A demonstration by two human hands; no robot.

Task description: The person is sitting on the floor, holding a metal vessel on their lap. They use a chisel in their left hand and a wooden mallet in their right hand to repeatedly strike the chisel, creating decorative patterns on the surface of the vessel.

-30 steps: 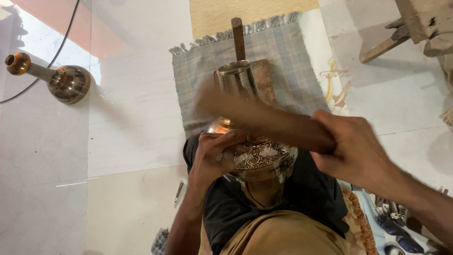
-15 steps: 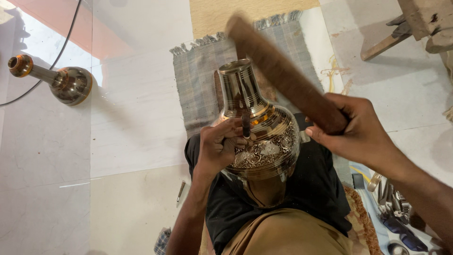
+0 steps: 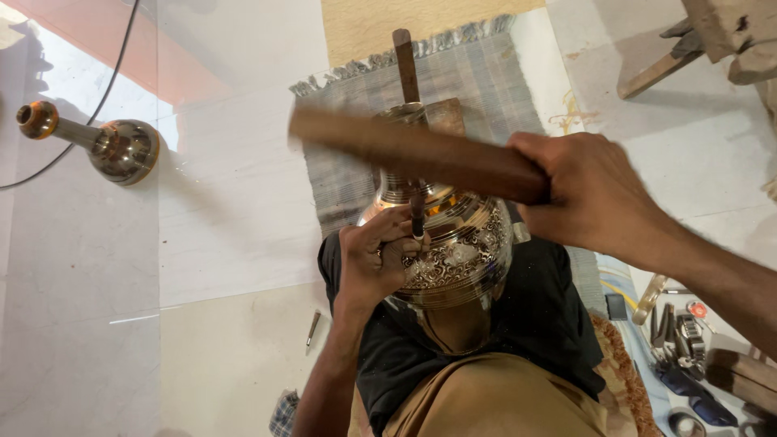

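I see the left hand (image 3: pixel 374 263) clamped on a thin chisel (image 3: pixel 418 220), its tip against the shoulder of the brass vase (image 3: pixel 453 251) in the lap. The right hand (image 3: pixel 595 190) grips a wooden stick (image 3: pixel 413 150) lying crosswise, just above the chisel's upright axis; the left hand is nearer the vase.

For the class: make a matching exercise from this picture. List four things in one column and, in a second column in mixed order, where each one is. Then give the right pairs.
1. brown wooden stick
2. engraved shiny metal vase
3. thin dark metal chisel
4. small round metal vessel with a long neck

A. on the pale floor, far left
B. in the left hand, tip on the vase
C. on the lap, on black cloth
D. in the right hand

Pairs: 1-D, 2-C, 3-B, 4-A
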